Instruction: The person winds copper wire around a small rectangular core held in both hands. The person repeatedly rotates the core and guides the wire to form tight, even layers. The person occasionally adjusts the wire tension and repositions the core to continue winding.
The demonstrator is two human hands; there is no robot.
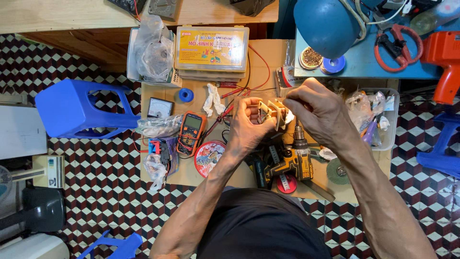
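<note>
My left hand [249, 125] grips a small cream plastic part with metal pieces [271, 113], holding it above the low work board [191, 175]. My right hand [320, 111] is closed at the part's right side, its fingertips pinching something thin against it; what it pinches is hidden. Directly below both hands lies a yellow and black cordless drill [286, 163]. An orange multimeter [190, 133] with red and black leads rests left of my left hand.
A yellow-lidded parts box [212, 48], a round tin [208, 157], a small analogue meter [159, 108], a blue tape roll [186, 95] and plastic bags crowd the board. A clear bin [390, 120] stands right. A blue stool [79, 108] lies left. Red pliers [397, 45] sit on a blue table.
</note>
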